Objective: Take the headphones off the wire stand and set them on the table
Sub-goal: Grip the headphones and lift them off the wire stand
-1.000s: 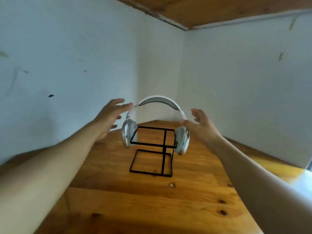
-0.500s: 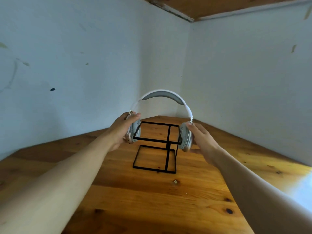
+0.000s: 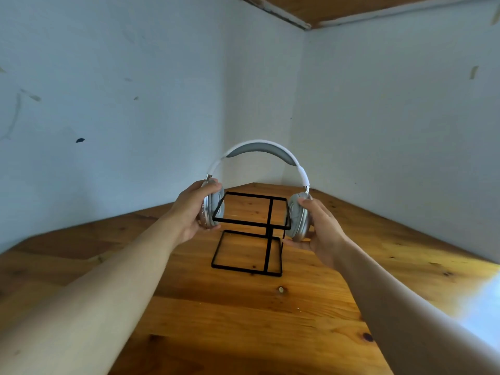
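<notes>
White and silver headphones [image 3: 259, 151] with grey ear pads are held upright, their band arching well above the top frame of the black wire stand [image 3: 250, 240]. One ear cup sits at each side of that frame. My left hand [image 3: 193, 212] is wrapped around the left ear cup. My right hand [image 3: 320, 234] grips the right ear cup from outside and below. The stand rests on the wooden table [image 3: 243, 320], near its far corner.
Pale walls [image 3: 135, 104] close the table in on the left and right and meet in a corner just behind the stand. A wooden ceiling edge [image 3: 351, 9] shows at the top. Bright light falls on the table's right edge.
Both hands went from open beside the headphones to gripping the two ear cups. The headband now arches higher above the stand's top frame.
</notes>
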A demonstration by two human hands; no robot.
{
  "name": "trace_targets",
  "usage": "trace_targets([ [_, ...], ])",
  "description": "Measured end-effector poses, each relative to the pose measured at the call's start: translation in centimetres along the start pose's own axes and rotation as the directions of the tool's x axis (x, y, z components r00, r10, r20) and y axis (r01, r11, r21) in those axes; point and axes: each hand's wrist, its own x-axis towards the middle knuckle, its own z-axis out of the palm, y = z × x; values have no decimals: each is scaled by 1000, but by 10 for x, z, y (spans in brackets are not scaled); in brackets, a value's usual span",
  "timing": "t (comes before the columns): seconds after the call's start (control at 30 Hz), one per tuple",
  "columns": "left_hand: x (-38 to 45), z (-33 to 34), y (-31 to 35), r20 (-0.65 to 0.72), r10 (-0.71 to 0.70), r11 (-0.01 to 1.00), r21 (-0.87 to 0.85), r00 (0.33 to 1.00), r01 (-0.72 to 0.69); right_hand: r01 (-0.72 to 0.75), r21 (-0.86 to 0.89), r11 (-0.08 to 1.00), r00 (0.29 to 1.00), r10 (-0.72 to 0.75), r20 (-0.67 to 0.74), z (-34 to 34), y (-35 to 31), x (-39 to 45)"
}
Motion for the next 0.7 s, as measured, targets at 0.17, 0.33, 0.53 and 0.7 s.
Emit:
trace_targets([
  [0.17,2,-1,-2,-27,22,999,-32,999,-23,-22,64,998,1000,21,4,-2,0,0],
  [0.33,4,2,7,-63,65,996,-52,996,-68,2,76,997,1000,-2,2,-2,-6,-1],
  [0.53,4,7,24,-100,119,992,-40,988,-123,42,83,996,999,-42,0,0,-23,-1],
  [0.7,3,14,42,-110,178,982,-50,978,-185,80,86,993,997,-82,13,4,-43,-1],
])
